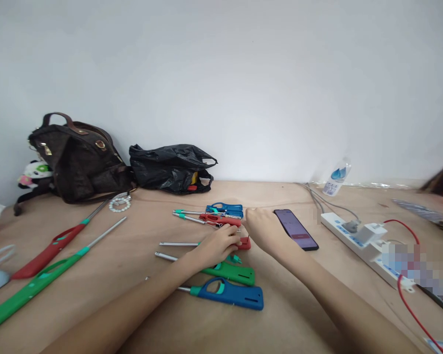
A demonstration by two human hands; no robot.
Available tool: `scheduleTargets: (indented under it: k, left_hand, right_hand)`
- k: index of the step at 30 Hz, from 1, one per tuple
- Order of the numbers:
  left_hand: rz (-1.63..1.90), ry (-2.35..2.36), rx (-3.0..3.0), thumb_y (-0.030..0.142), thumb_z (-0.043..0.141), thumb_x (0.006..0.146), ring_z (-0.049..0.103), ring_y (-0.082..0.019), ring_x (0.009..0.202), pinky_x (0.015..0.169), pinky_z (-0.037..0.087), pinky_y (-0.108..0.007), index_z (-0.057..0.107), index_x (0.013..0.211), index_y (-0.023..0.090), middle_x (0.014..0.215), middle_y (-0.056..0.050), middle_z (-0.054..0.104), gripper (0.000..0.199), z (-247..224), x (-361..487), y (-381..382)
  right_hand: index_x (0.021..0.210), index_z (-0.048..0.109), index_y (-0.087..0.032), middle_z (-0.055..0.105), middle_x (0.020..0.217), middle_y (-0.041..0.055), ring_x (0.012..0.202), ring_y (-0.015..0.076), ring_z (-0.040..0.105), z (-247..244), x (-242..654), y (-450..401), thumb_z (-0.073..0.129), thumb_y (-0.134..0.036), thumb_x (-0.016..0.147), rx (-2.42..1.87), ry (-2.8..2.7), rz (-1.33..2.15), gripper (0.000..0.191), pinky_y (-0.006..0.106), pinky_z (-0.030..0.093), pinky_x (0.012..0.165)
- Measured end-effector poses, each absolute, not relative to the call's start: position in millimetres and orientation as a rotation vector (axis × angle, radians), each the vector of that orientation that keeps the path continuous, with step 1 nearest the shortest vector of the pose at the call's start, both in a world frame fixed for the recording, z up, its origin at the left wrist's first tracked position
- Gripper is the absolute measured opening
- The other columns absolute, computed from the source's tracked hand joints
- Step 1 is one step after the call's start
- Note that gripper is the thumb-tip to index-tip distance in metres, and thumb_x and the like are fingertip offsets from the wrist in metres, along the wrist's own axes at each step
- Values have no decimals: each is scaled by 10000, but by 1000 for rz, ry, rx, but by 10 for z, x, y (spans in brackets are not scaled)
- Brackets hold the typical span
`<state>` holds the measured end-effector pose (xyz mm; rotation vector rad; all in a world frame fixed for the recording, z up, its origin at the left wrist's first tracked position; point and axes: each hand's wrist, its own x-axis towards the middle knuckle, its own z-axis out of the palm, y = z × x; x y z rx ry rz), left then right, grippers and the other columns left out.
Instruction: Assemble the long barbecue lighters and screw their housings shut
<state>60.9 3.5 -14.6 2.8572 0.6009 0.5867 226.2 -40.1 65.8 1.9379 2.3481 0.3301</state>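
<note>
Atop a flat tan table [299,314], a red plastic, silver-tubed lighter [245,243] lies crosswise under the curled, nearer left hand [222,244], folded right hand [263,228] beside, both grips unclear.

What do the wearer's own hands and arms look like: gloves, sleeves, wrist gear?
Left hand and right hand: both bare, no gloves. Left forearm and right forearm: slim, no sleeves in frame. No watch, bracelet, cable or marking visible on either. Rings: too small to tell.
</note>
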Motion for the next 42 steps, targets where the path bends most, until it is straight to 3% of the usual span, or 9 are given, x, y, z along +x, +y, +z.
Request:
scheduleTargets:
  k: [5, 8, 14, 19, 23, 27, 32, 37, 42]
  left_hand:
    - [599, 585, 2865, 75, 559, 854, 529, -212, 998, 850, 469, -314, 644, 914, 176, 1018, -60, 573, 145, -146, 609, 45]
    - [598, 588, 2876, 80, 570, 849, 532, -218, 1006, 863, 468, -320, 644, 873, 164, 1016, -65, 571, 114, -149, 610, 50]
    - [568, 604, 2872, 89, 533, 873, 529, -212, 1018, 873, 468, -314, 644, 914, 180, 1049, -60, 574, 149, -139, 609, 21]
    - [572, 592, 2873, 77, 541, 865, 523, -211, 1033, 888, 457, -307, 643, 943, 190, 1064, -56, 584, 171, -123, 616, 7]
    - [554, 602, 2888, 120, 541, 881, 536, -215, 998, 862, 459, -318, 634, 881, 173, 1033, -65, 585, 107, -129, 598, 10]
    - [515, 563, 2875, 151, 538, 891, 553, -210, 991, 858, 458, -318, 625, 897, 176, 1032, -59, 585, 91, -136, 555, 43]
    - [508, 554, 2862, 255, 471, 950, 569, -206, 973, 827, 454, -303, 626, 1035, 198, 1042, -65, 598, 186, 8, 503, 33]
    - [409, 446, 2941, 356, 642, 846, 567, -230, 951, 806, 439, -316, 626, 1003, 199, 1048, -60, 598, 222, 179, 479, -66]
    - [357, 321, 2998, 240, 637, 845, 561, -204, 863, 744, 420, -300, 628, 847, 193, 880, -27, 613, 48, 135, 512, -120]
  right_hand:
    - [1010, 548, -129, 692, 933, 124, 831, 229, 662, 896, 2357, -461, 466, -109, 896, 1684, 2557, 173, 142, 261, 393, 592]
    - [961, 551, -147, 693, 916, 87, 812, 192, 650, 992, 2432, -473, 472, -88, 890, 1592, 2613, 57, 122, 245, 352, 578]
    - [905, 565, -152, 672, 858, 98, 784, 212, 644, 826, 2325, -433, 510, -172, 906, 1918, 2498, 96, 58, 256, 315, 553]
    - [885, 570, -139, 665, 849, 133, 744, 224, 642, 722, 2243, -424, 512, -144, 888, 2105, 2383, 185, 59, 264, 305, 544]
    - [816, 569, -170, 662, 759, 69, 688, 194, 617, 742, 2511, -333, 532, -231, 894, 2141, 2570, -23, 106, 252, 293, 538]
    - [967, 534, -175, 660, 823, 61, 733, 196, 595, 467, 2814, -132, 418, -266, 968, 2574, 2488, 269, 147, 259, 295, 570]
    - [994, 554, -147, 637, 953, 119, 889, 244, 554, -138, 2868, 3, 399, -130, 946, 2139, 2509, 613, 164, 320, 339, 729]
    - [1229, 497, -109, 616, 1072, 149, 952, 282, 524, -300, 2808, -51, 469, -113, 868, 1972, 2478, 621, 362, 380, 323, 793]
    - [1055, 588, -137, 619, 1029, 144, 933, 271, 532, -257, 2791, -86, 444, -154, 902, 1920, 2447, 507, 211, 382, 313, 772]
